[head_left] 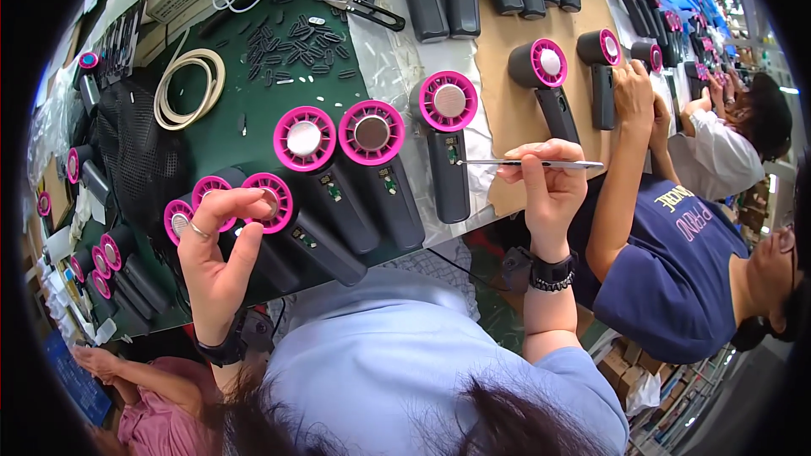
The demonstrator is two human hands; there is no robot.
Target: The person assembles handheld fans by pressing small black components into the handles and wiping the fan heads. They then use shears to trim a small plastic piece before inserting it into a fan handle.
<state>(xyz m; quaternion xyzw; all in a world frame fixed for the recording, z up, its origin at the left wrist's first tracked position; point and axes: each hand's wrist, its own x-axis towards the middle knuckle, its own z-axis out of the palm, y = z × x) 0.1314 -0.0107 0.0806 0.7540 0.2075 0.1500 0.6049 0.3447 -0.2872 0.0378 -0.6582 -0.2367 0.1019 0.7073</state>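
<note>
My right hand (pixel 553 190) grips slim silver tweezers (pixel 541 164) between thumb and fingers. Their tip points left, at the small green circuit board (pixel 454 150) in the handle of a dark grey, hair-dryer-shaped device (pixel 448 181) with a magenta ring. My left hand (pixel 221 257) is raised over similar devices, its fingers curved and the thumb apart from the index finger. Behind its fingertips is a magenta-ringed head (pixel 279 218). Between my hands lie two more such devices (pixel 348 215) (pixel 395 203), with boards showing in their handles.
Small black parts (pixel 304 46) are scattered on the green mat (pixel 224 34), near black-handled snips (pixel 372 13) and a coiled cream tube (pixel 190 89). More devices (pixel 422 0) stand at the back. On the right a co-worker in a navy shirt (pixel 676 262) handles another device.
</note>
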